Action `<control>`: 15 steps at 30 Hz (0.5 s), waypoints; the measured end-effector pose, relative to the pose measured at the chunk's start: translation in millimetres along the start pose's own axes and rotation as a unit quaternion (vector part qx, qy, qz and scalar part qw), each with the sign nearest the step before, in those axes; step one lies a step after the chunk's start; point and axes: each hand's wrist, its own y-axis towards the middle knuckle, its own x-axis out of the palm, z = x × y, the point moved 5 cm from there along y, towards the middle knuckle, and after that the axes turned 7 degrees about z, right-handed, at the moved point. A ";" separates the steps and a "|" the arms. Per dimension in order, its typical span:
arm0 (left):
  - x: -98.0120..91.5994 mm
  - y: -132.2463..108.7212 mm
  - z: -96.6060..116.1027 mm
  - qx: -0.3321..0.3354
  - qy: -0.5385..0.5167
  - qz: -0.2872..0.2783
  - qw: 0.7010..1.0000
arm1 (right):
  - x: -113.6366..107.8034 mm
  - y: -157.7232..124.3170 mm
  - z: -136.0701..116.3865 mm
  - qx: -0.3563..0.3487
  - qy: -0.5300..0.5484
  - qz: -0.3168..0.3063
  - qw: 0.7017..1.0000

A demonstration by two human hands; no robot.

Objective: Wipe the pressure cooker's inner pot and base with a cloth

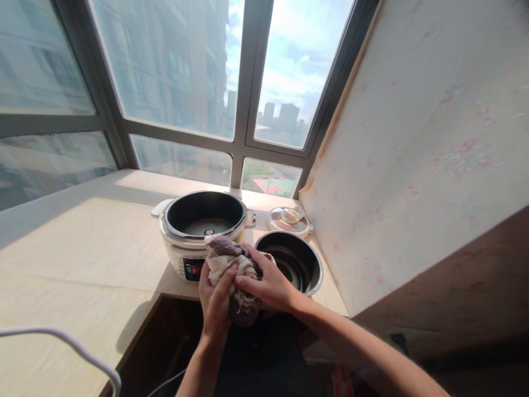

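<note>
Both my hands are closed around a crumpled cloth (237,267), cream and dark purplish brown, in front of the counter's edge. My left hand (217,298) grips it from the left, thumb on top. From the right, my right hand (266,278) clasps it with fingers folded over. Just behind the cloth stands an open white electric cooker (177,248), its dark inside showing and a small control panel on the front. Right of my hands is a round black inner pot (308,264), partly hidden by my right hand.
The cooker's lid (289,218) lies behind the pot, by the papered wall (413,138). A white cable (61,333) curves over the pale counter (82,248) at left. Windows (177,66) rise at the back. A dark gap lies below the counter edge.
</note>
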 end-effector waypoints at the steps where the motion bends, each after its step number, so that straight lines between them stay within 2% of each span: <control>1: -4.6 0.8 -0.8 0.011 0.012 0.006 1.000 | -2.7 -3.5 3.3 0.000 -0.020 0.005 1.000; 5: -24.5 6.6 -2.0 0.064 0.074 0.036 0.995 | -32.5 -15.5 16.0 -0.009 -0.096 0.061 0.994; 9: -41.6 12.5 0.7 0.118 0.165 0.056 0.978 | -91.6 -28.7 42.1 -0.013 -0.197 0.182 0.963; 12: -49.3 15.7 -2.6 0.125 0.199 0.047 0.971 | -137.5 -46.5 80.6 0.057 -0.254 0.272 0.926; 15: -51.8 19.5 -16.1 0.102 0.192 0.016 0.976 | -164.1 -67.4 120.3 0.173 -0.262 0.320 0.894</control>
